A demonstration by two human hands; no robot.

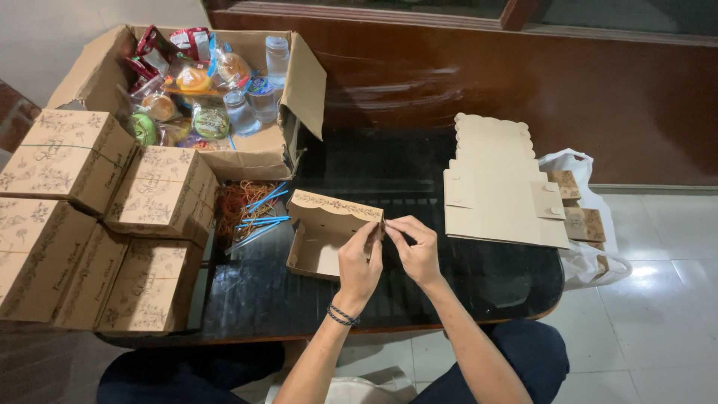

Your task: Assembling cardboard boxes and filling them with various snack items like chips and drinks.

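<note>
A small brown cardboard box (323,228) with a scalloped printed lid stands half-folded on the dark glass table (419,172). My left hand (359,263) grips the box's right side wall, thumb and fingers pinched on the cardboard. My right hand (416,247) pinches the same right corner from the other side, fingertips meeting the left hand's at the lid edge. A braided band sits on my left wrist.
A stack of flat unfolded box blanks (497,187) lies to the right. Several finished printed boxes (97,217) are piled at the left. An open carton (217,90) of snacks and water cups sits behind. Blue straws (258,222) and rubber bands lie beside it. A white bag (587,224) hangs off the right edge.
</note>
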